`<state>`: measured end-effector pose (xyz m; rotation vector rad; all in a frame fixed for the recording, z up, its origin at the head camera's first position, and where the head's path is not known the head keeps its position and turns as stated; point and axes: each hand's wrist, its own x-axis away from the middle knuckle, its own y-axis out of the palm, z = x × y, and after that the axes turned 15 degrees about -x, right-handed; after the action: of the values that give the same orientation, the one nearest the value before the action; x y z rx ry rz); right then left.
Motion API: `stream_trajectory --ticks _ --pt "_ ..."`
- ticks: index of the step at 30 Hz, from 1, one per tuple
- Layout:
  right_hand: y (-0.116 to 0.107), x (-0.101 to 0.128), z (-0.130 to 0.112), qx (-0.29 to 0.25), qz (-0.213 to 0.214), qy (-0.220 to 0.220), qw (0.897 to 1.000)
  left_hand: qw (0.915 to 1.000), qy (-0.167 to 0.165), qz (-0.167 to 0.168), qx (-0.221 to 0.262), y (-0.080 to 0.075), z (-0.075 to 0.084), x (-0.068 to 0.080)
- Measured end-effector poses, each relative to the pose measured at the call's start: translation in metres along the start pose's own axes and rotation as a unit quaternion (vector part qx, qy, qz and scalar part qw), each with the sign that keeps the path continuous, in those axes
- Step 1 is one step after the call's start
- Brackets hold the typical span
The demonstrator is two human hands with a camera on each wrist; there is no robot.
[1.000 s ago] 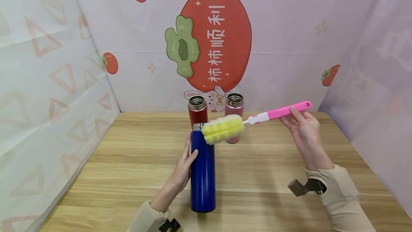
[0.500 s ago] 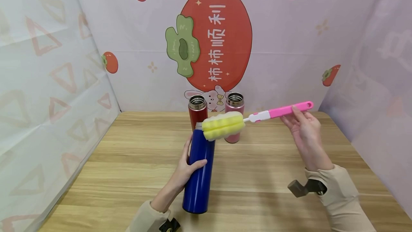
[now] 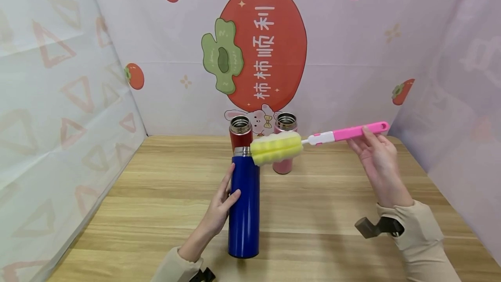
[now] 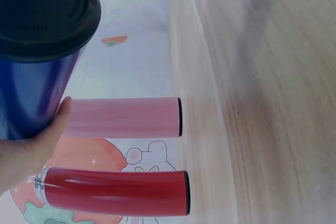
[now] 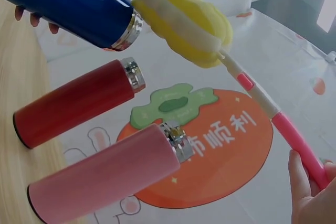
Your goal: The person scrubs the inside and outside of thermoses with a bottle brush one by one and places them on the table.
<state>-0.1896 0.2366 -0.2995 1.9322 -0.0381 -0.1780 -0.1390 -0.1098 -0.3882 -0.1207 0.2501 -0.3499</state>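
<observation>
My left hand (image 3: 220, 210) grips the side of a tall blue thermos bottle (image 3: 245, 212), lidless, with a shiny metal neck. The bottle is lifted off the table; its black base shows in the left wrist view. Between the fingers and thumb of my right hand (image 3: 377, 166) is the pink handle of a bottle brush (image 3: 354, 132). Its yellow and white sponge head (image 3: 279, 148) is outside the bottle, beside the neck, touching or very near the rim. In the right wrist view, fingers of the left hand show beneath the blue bottle (image 5: 73, 3).
Behind the blue bottle, a red thermos bottle (image 3: 240, 134) and a pink thermos bottle (image 3: 283, 166) stand upright and lidless on the wooden table (image 3: 156, 195). The patterned cloth backdrop (image 3: 340, 55) rises behind them and along both sides.
The blue bottle tilted, its base swinging left, then came back near upright. My left thumb shifted on it. My right hand has moved the brush slightly right and up.
</observation>
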Motion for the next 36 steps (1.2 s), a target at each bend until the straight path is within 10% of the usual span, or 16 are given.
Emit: stream_trajectory --ticks 10,36 --pt "0.000 -0.002 0.001 0.012 -0.016 0.019 1.000 0.9984 0.022 -0.032 0.040 0.001 -0.001 -0.001" --pt "-0.026 0.015 0.014 0.126 -0.146 0.148 0.970 0.9979 0.022 0.025 0.055 -0.001 0.007 -0.009"
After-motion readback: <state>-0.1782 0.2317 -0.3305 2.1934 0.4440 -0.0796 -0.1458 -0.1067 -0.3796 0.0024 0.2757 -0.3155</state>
